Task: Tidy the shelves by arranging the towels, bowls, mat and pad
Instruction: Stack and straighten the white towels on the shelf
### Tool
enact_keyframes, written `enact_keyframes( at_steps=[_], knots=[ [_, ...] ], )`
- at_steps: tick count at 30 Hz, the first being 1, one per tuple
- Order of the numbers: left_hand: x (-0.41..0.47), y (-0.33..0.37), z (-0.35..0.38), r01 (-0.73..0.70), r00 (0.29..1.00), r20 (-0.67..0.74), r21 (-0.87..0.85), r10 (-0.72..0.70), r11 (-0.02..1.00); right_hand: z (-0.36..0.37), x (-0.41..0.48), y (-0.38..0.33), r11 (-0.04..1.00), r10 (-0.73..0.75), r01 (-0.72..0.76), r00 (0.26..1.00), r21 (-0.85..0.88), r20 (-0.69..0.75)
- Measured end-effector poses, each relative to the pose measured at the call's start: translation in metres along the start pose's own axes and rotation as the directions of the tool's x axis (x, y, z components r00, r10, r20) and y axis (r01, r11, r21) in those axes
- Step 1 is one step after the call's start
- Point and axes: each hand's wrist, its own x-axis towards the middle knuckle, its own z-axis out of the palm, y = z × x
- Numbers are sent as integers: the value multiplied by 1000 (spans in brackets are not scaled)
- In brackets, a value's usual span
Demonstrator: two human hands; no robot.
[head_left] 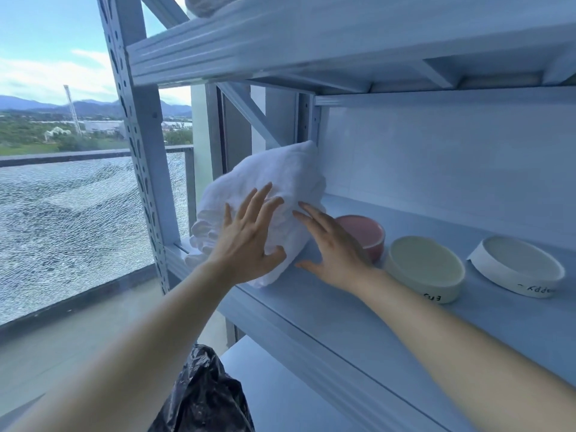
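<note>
A bundle of white towels (274, 182) sits at the left end of the middle shelf (358, 313), leaning against the rack's back corner. My left hand (246, 241) lies flat on the towels' front with its fingers spread. My right hand (333, 244) presses the towels' right side with straight fingers. Right of the towels stand three shallow bowls in a row: a pink bowl (367, 235) partly behind my right hand, a cream bowl (425, 268), and a white bowl (517, 265) with black writing. Another white towel (202, 4) shows on the shelf above.
The white metal rack's upright post (140, 145) stands just left of the towels. A crumpled black plastic bag (202, 397) sits below, beside a lower shelf (280, 385). To the left is a balcony with a cracked glass railing (78, 226).
</note>
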Motion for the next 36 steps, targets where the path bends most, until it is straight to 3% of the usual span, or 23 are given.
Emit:
enact_keyframes(
  at_steps=[7, 18, 25, 30, 36],
  knots=[
    [-2, -13, 9, -62, 996, 74, 140, 52, 988, 1, -1, 8, 997, 81, -81, 997, -1, 17],
    [-18, -51, -7, -63, 997, 42, 8, 63, 998, 6, 3, 1, 994, 106, -107, 994, 26, 19],
    [-20, -23, -11, -100, 995, -19, 36, 100, 994, 9, 4, -4, 997, 70, -71, 997, 38, 20],
    [-5, -1, -3, -38, 992, -119, 89, 48, 995, 7, 1, -5, 997, 60, -60, 998, 37, -1],
    [15, 0, 1, 91, 993, -76, 73, -85, 993, 5, -2, -4, 997, 68, -68, 998, 44, 2]
  ],
)
